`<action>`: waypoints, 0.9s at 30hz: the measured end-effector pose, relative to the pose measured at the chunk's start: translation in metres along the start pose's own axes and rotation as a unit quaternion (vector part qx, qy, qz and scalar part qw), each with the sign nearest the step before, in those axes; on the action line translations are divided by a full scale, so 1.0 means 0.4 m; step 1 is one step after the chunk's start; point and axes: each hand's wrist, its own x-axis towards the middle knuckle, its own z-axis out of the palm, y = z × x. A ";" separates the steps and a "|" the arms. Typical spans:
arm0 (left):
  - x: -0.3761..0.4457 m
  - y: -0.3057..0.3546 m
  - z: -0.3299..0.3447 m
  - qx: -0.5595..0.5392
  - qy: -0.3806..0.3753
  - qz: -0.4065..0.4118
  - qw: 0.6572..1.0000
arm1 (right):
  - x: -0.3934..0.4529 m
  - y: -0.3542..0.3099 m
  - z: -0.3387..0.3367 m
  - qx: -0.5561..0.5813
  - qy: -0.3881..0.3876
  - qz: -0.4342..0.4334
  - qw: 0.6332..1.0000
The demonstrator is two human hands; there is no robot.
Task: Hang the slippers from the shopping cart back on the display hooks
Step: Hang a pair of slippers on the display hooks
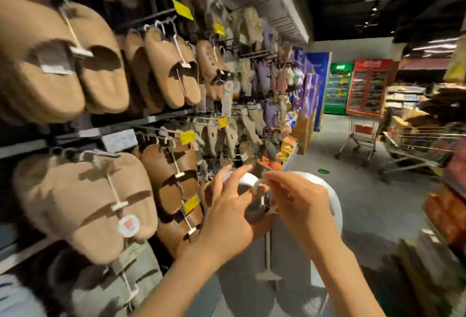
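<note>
A pale slipper pair, blurred, is gripped by the left hand; its white hanger hook seems pinched by the right hand.

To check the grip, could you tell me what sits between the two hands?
In the head view, the white hanger hook of the grey slippers.

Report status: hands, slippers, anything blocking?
Both hands on the white slippers: right hand pinches the hanger hook, left hand steadies them. Not yet hung. Nothing blocking.
</note>
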 end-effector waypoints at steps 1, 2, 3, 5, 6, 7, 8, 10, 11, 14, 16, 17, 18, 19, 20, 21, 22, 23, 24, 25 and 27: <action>0.010 -0.018 -0.028 0.013 0.014 -0.005 1.000 | 0.028 -0.016 0.022 0.015 0.008 -0.015 1.000; 0.017 -0.039 -0.052 0.021 0.021 -0.014 0.999 | 0.053 -0.031 0.047 0.024 0.013 -0.024 0.999; 0.023 -0.059 -0.075 0.033 0.024 -0.029 0.999 | 0.073 -0.043 0.073 0.037 0.011 -0.033 0.999; 0.029 -0.108 -0.110 0.072 0.035 -0.051 0.995 | 0.111 -0.064 0.128 0.072 0.001 -0.052 0.996; 0.031 -0.132 -0.125 0.089 0.049 -0.054 0.993 | 0.128 -0.075 0.153 0.091 0.002 -0.059 0.994; 0.035 -0.153 -0.142 0.101 0.065 -0.054 0.991 | 0.144 -0.088 0.175 0.113 0.007 -0.064 0.991; 0.038 -0.170 -0.158 0.112 0.082 -0.055 0.989 | 0.157 -0.100 0.195 0.133 0.013 -0.067 0.989; 0.039 -0.202 -0.189 0.158 0.115 -0.063 0.979 | 0.178 -0.125 0.234 0.164 0.016 -0.071 0.984; 0.039 -0.215 -0.207 0.190 0.123 -0.068 0.972 | 0.189 -0.136 0.254 0.179 0.012 -0.070 0.981; 0.029 -0.248 -0.264 0.247 0.107 -0.116 0.956 | 0.224 -0.170 0.318 0.222 -0.011 -0.067 0.973; 0.023 -0.263 -0.302 0.263 0.092 -0.168 0.946 | 0.246 -0.194 0.357 0.254 -0.028 -0.086 0.963; 0.018 -0.268 -0.318 0.274 0.092 -0.189 0.939 | 0.256 -0.206 0.375 0.273 -0.037 -0.098 0.956; 0.011 -0.272 -0.330 0.283 0.095 -0.207 0.932 | 0.263 -0.216 0.392 0.290 -0.047 -0.110 0.949; 0.002 -0.276 -0.340 0.290 0.104 -0.221 0.925 | 0.268 -0.223 0.412 0.306 -0.056 -0.122 0.943; -0.009 -0.282 -0.347 0.297 0.116 -0.232 0.919 | 0.270 -0.230 0.434 0.324 -0.066 -0.132 0.935; -0.021 -0.286 -0.351 0.306 0.133 -0.243 0.911 | 0.269 -0.238 0.457 0.347 -0.081 -0.136 0.924; -0.037 -0.294 -0.353 0.320 0.151 -0.257 0.899 | 0.264 -0.248 0.481 0.378 -0.100 -0.130 0.911; -0.056 -0.302 -0.356 0.335 0.166 -0.275 0.886 | 0.258 -0.260 0.508 0.411 -0.118 -0.118 0.896; -0.075 -0.310 -0.360 0.347 0.172 -0.300 0.872 | 0.252 -0.274 0.535 0.438 -0.132 -0.106 0.883; -0.093 -0.314 -0.366 0.355 0.172 -0.332 0.857 | 0.247 -0.291 0.563 0.458 -0.145 -0.095 0.872; -0.132 -0.328 -0.379 0.361 0.160 -0.399 0.828 | 0.229 -0.326 0.618 0.486 -0.170 -0.076 0.854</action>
